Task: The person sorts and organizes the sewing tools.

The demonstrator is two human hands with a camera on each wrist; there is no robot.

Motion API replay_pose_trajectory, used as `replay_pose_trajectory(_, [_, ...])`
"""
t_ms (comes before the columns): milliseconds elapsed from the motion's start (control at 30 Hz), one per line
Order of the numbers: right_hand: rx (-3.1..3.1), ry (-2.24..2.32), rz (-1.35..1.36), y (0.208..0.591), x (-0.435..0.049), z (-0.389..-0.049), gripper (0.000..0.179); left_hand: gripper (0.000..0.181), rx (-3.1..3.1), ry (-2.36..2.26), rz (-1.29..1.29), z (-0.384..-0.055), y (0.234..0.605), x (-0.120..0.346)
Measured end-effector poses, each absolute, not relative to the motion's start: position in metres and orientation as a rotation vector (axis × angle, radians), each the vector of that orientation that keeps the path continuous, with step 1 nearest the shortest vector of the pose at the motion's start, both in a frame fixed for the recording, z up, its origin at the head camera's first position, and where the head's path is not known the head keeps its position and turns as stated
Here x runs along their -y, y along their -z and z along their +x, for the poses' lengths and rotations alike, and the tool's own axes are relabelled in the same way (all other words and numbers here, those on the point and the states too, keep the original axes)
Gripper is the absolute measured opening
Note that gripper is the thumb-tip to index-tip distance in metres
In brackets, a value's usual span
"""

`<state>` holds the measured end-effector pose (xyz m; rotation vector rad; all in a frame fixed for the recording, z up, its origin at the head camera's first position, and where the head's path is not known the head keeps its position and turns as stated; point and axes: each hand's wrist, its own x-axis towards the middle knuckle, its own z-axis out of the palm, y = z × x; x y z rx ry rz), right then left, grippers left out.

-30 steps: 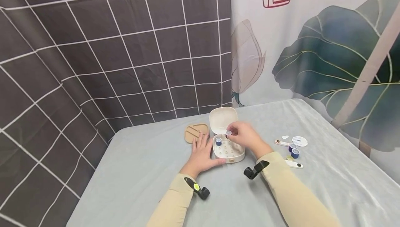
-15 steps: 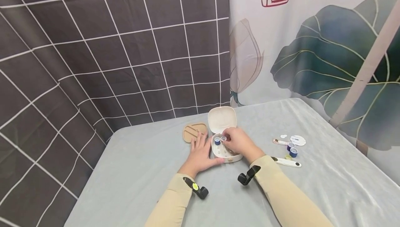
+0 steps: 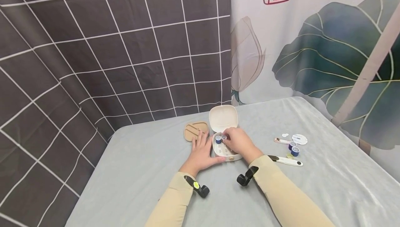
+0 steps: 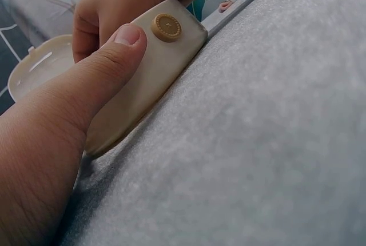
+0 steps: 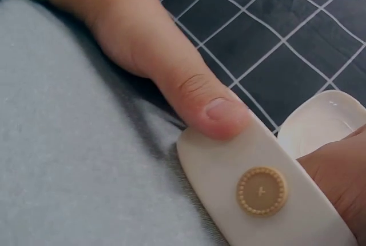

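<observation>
A small white sewing box [image 3: 238,157] stands with its lid [image 3: 223,118] raised, pegs showing on its floor. My right hand [image 3: 240,142] reaches inside and pinches a thread spool [image 3: 223,138] with a clear top. Close to its left stands a blue spool [image 3: 218,139] in the back left corner. My left hand [image 3: 201,154] lies spread along the box's left side, fingers near a tan tray [image 3: 189,134]. In the left wrist view its thumb [image 4: 117,57] presses the front wall beside a gold button [image 4: 166,27]. The right fingertips are hidden in both wrist views.
To the right lie two blue spools [image 3: 295,151], a white round card [image 3: 300,139], a slim pinkish strip [image 3: 282,141], a small yellowish piece [image 3: 290,156] and a white-handled tool [image 3: 290,161]. Grey cloth [image 3: 131,181] covers the table; a dark gridded curtain [image 3: 140,63] hangs behind.
My right hand has come down and left, bringing the spool from above the box into it, beside the blue one. My left hand has kept its place.
</observation>
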<state>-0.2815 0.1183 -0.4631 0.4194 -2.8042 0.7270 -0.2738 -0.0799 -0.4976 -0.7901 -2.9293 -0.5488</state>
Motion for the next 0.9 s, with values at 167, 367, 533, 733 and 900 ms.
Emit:
replay_pose_trajectory(167, [2.820, -0.670, 0.360, 0.4625, -0.1137, -0.2804, 0.017, 0.106, 2.930, 0.548, -0.793, -0.2737, 0.4976, 0.0798])
replay_pose_trajectory(367, [2.817, -0.645, 0.341, 0.4631, -0.1123, -0.2808, 0.018, 0.109, 2.927, 0.553, -0.799, -0.2721, 0.4953, 0.0800])
replay_pose_trajectory(533, [2.822, -0.636, 0.339, 0.4623, -0.1117, -0.2806, 0.020, 0.108, 2.924, 0.553, -0.799, -0.2724, 0.4938, 0.0802])
replay_pose_trajectory(733, [2.821, -0.624, 0.343, 0.4611, -0.1117, -0.2797, 0.019, 0.107, 2.917, 0.556, -0.805, -0.2711, 0.4928, 0.0803])
replay_pose_trajectory(900, [2.808, -0.629, 0.356, 0.4607, -0.1113, -0.2795, 0.018, 0.106, 2.917, 0.556, -0.809, -0.2700, 0.4917, 0.0802])
